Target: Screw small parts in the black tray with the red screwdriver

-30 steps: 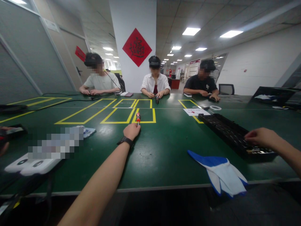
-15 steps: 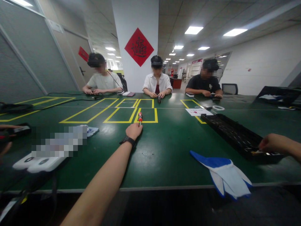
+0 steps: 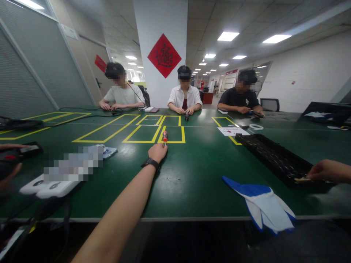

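My left hand, with a dark watch on its wrist, reaches out over the green table. Its fingers are closed around the metal shaft of a screwdriver, whose red handle with a clear part points away from me. The handle is over a yellow taped rectangle. My right hand is out of view. Nearer the table's front edge, to the right, a blue and white glove hangs partly over the edge.
A co-worker's hand works at a long black tray on the right. White equipment stands at left, beside another co-worker's hand on a power tool. Three people sit opposite. White paper lies near the tray.
My left hand keeps hold of the screwdriver with hardly any movement. The view has shifted slightly. At the tray, the co-worker's hand has moved a little and now holds a small light-coloured piece.
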Tool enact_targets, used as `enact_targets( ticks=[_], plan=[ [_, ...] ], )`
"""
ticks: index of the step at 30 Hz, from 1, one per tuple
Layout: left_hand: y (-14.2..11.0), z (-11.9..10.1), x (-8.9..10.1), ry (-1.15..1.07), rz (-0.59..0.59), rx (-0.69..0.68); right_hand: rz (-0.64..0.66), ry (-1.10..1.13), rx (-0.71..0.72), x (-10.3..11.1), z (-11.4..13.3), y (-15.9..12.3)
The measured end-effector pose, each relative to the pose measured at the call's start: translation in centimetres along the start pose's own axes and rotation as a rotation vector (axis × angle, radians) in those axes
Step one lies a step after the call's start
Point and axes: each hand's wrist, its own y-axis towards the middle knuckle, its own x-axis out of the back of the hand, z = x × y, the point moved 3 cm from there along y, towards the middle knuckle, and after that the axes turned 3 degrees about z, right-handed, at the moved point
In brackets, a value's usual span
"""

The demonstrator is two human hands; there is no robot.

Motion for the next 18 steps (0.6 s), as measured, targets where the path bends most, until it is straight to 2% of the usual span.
enact_targets(
  ticks=[2, 3, 4, 12, 18],
  plan=[
    [0.0, 0.0, 0.0, 0.006, 0.001, 0.0, 0.237, 0.051, 0.029, -0.4, 0.1, -0.1],
    [0.0, 0.0, 0.0, 0.008, 0.002, 0.0, 0.309, 0.065, 0.06, -0.4, 0.4, -0.3],
    [0.0, 0.0, 0.0, 0.009, 0.005, 0.003, 0.326, 0.066, 0.093, -0.2, 0.7, -0.5],
    [-0.1, -0.1, 0.0, 0.004, 0.003, 0.004, 0.336, -0.021, 0.056, 0.1, 2.2, -0.6],
    [0.0, 0.0, 0.0, 0.001, 0.004, -0.001, 0.213, -0.053, -0.014, 0.9, 2.3, 0.5]
  ],
)
